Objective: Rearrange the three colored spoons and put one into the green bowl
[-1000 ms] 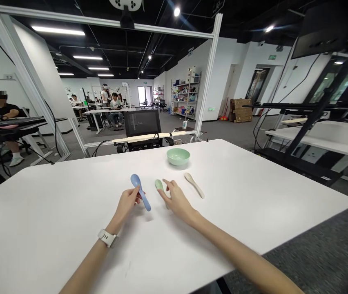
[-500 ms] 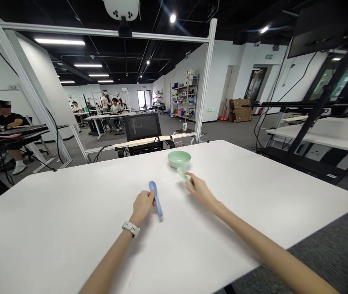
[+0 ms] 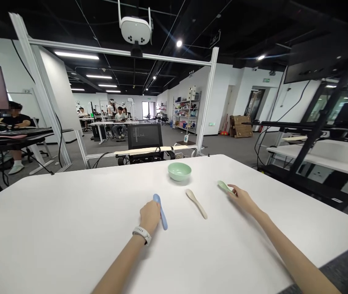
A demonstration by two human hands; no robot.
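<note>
My left hand (image 3: 150, 215) has its fingers closed on a blue spoon (image 3: 163, 218), gripping the upper handle just below the bowl end. A watch with a pale band (image 3: 142, 233) is on that wrist. Over to the right, my right hand (image 3: 241, 199) pinches the handle of a light green spoon (image 3: 223, 186), whose bowl end points away to the left. Between the hands a beige spoon (image 3: 197, 204) lies slantwise on the white table (image 3: 70, 228), touched by neither. Behind it stands a green bowl (image 3: 179, 172); its inner bottom is only partly visible.
A metal frame (image 3: 206, 102) rises beyond the table's far edge, with a white device (image 3: 136, 30) on its crossbar. A black chair (image 3: 145, 136) stands behind. To the right is a dark stand (image 3: 311, 134); people sit farther off at left.
My right hand has moved right with the green spoon, away from the bowl. The beige spoon now shows where that hand was. The view has tilted upward; my left hand keeps the blue spoon.
</note>
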